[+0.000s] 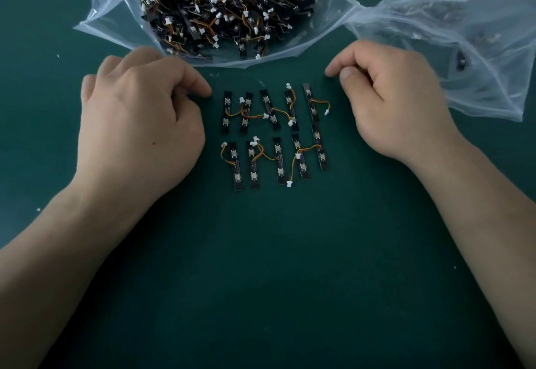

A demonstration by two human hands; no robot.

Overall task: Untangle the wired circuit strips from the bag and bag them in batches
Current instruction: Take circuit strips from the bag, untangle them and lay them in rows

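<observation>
Ten black wired circuit strips point(227, 113), two rows; bag point(116, 5) holds tangled strips; left hand point(139, 125), right hand point(397, 101) loosely curled, empty.

black strips point(275, 136), green table point(261, 281) — clear bags point(116, 14)

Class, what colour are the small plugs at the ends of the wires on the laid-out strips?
White; the head view shows the plugs clearly.

strips point(275, 136) before bag point(220, 14), between hands
</observation>
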